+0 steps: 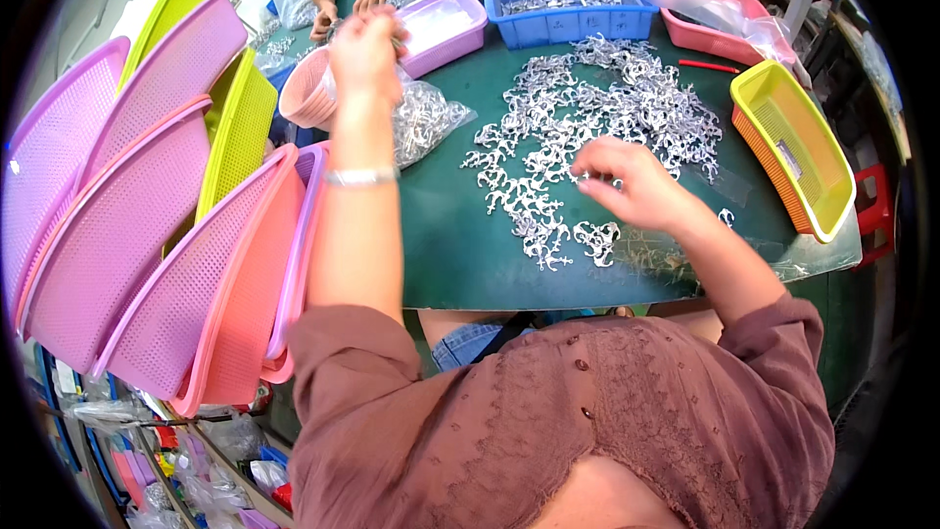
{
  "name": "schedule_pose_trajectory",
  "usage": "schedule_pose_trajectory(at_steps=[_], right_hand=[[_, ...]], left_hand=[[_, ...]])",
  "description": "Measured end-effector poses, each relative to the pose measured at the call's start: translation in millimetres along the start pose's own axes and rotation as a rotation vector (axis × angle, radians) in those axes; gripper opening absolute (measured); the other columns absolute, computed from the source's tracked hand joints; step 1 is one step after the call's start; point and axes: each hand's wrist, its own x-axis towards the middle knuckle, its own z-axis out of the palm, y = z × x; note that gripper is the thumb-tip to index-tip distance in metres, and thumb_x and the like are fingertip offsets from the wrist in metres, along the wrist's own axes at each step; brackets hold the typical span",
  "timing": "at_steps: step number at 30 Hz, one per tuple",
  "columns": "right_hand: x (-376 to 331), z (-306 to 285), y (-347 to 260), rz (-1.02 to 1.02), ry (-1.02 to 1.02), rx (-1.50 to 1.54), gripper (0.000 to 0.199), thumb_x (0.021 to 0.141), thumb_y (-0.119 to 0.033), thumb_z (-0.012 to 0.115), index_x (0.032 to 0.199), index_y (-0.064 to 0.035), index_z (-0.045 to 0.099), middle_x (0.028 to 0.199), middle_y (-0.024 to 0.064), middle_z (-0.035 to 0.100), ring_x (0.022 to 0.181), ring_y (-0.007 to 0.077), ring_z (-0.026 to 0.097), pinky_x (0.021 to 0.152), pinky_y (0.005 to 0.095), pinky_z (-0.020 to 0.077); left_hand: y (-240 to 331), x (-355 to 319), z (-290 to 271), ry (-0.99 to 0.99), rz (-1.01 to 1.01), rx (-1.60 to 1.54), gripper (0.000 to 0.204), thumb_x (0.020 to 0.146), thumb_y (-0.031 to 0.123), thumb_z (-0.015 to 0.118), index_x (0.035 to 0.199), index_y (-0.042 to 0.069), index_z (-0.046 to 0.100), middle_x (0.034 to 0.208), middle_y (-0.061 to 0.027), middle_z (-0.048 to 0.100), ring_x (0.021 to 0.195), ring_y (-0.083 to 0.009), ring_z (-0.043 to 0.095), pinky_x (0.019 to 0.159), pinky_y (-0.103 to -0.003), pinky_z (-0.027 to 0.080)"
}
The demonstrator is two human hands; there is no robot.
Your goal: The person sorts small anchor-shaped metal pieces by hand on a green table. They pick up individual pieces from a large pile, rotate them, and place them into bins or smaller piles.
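My left hand (366, 57) is raised over a pink round basket (309, 88) and a clear bag of metal pieces (427, 122). Its fingers are curled closed, and bits of grey metal seem to show at their edge, too blurred to name. Low over the near side of a spread of small silver hook-shaped metal castings (651, 103) is my right hand (636, 184). Thumb and fingers bend toward each other in a pinch, with silvery bits between them that I cannot make out. A small cluster of the castings (595, 241) lies nearer me.
Stacked purple, pink and green baskets (127, 235) crowd the left. Along the far side stand a purple tray (443, 31), a blue bin (573, 24) with metal pieces and a pink tray (729, 34). A yellow basket (795, 152) sits right. Across the table, another person's hands (348, 10) work.
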Motion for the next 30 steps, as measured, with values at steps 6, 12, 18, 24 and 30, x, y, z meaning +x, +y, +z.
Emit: schedule_pose_trajectory(at_steps=[6, 12, 18, 24, 30], right_hand=[[92.8, 2.3, 5.5, -0.239, -0.038, -0.219, 0.016, 0.073, -0.008, 0.057, 0.088, -0.0022, 0.057, 0.082, 0.0122, 0.055, 0.077, 0.029, 0.054, 0.067, 0.0361, 0.0443], [176.5, 29.5, 14.3, -0.113, -0.141, -0.291, 0.029, 0.068, -0.007, 0.057, 0.097, -0.0027, 0.056, 0.096, 0.0147, 0.055, 0.092, 0.0315, 0.052, 0.081, 0.0372, 0.0417], [246.1, 90.4, -0.8, -0.253, 0.035, -0.142, 0.062, 0.06, 0.006, 0.054, 0.119, -0.0071, 0.039, 0.113, 0.0179, 0.047, 0.104, 0.032, 0.047, 0.085, 0.0365, 0.0399], [257.2, 96.8, 18.7, -0.175, -0.067, -0.172, 0.058, 0.062, 0.0, 0.055, 0.118, -0.0067, 0.04, 0.086, 0.0173, 0.059, 0.08, 0.0334, 0.057, 0.071, 0.0382, 0.045], [242.7, 38.9, 35.3, -0.392, -0.225, -0.439, 0.021, 0.061, 0.001, 0.052, 0.079, -0.0055, 0.06, 0.078, 0.0094, 0.056, 0.076, 0.029, 0.055, 0.066, 0.0362, 0.0445]], left_hand=[[-17.1, 137.0, -43.7, 0.158, -0.261, 0.518, 0.013, 0.075, 0.001, 0.05, 0.086, -0.003, 0.053, 0.069, -0.0103, 0.05, 0.054, -0.0167, 0.049, 0.046, -0.028, 0.042], [-86.6, 163.8, -91.5, 0.064, -0.626, 0.476, 0.02, 0.076, 0.0, 0.047, 0.097, -0.002, 0.046, 0.077, -0.0147, 0.05, 0.059, -0.0264, 0.052, 0.049, -0.039, 0.046], [-89.7, 178.7, -142.2, -0.069, -0.763, 0.574, 0.019, 0.077, 0.003, 0.046, 0.095, -0.005, 0.048, 0.083, -0.0164, 0.052, 0.07, -0.0271, 0.055, 0.058, -0.047, 0.047], [-7.4, 85.8, -59.8, -0.154, -0.817, 1.012, 0.03, 0.079, 0.014, 0.048, 0.105, -0.002, 0.051, 0.103, -0.016, 0.053, 0.087, -0.0275, 0.053, 0.068, -0.041, 0.044], [2.7, 61.1, -50.5, -0.487, -0.839, 1.447, 0.043, 0.073, 0.021, 0.057, 0.108, -0.002, 0.046, 0.102, -0.0152, 0.051, 0.077, -0.0278, 0.054, 0.061, -0.045, 0.047]])
